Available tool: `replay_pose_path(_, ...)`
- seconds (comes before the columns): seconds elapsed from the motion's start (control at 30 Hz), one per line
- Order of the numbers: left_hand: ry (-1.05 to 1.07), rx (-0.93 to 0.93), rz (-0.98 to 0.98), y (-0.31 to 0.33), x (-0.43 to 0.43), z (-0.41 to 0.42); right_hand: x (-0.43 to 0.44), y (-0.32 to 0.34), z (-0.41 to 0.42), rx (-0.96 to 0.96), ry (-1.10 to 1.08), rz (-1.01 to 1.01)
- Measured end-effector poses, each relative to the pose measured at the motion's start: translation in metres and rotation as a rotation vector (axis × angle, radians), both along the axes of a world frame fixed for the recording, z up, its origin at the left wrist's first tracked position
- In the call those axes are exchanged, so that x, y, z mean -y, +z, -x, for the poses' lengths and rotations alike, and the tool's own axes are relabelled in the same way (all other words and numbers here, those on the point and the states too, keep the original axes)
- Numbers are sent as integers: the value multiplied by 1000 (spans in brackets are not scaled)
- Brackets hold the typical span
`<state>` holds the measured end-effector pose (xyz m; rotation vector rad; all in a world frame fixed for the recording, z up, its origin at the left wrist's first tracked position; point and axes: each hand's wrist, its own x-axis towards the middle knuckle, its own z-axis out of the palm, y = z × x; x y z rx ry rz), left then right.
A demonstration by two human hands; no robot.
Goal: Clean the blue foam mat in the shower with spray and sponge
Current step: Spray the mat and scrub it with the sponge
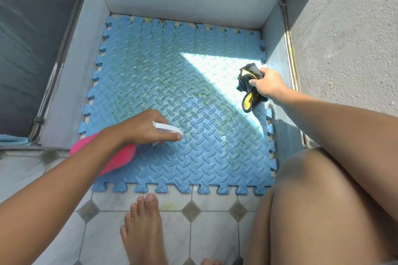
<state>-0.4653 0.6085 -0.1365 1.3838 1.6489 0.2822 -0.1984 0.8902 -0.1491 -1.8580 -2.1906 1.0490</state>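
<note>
- Head view: left hand [142, 128] curls round the white trigger head of a pink spray bottle [120, 157], nozzle low over the blue foam mat [150, 66].
- Right hand [268, 84], arm outstretched, grips a black-and-yellow sponge [247, 77] at the mat's right edge.
- Mat lies between the grey shower walls [189, 6]; its near edge laps onto the tiled floor [206, 232], near a bare foot [144, 228].
</note>
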Motion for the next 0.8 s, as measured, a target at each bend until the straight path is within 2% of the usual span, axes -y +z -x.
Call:
replay_pose_path(0.1, 68, -39, -39, 1, 0, -2, 0, 1, 0, 17, 11, -8)
replay_pose_path(0.27, 102, 15, -83, 3, -7, -7, 0, 3, -2, 69, 12, -97)
replay_pose_path(0.37, 105, -63, -97, 1, -11, -9, 1, 5, -1, 82, -1, -97)
replay_pose_path(0.5, 208, -141, -192, 6, -15, -13, -2, 9, -3, 80, -57, -127)
replay_pose_path(0.67, 312, -38, -198, 10, -21, -5, -6, 13, -5, 53, -100, -145)
replay_pose_path(0.8, 284, -149, -223, 10, -20, -12, -5, 11, -4, 66, -92, -140)
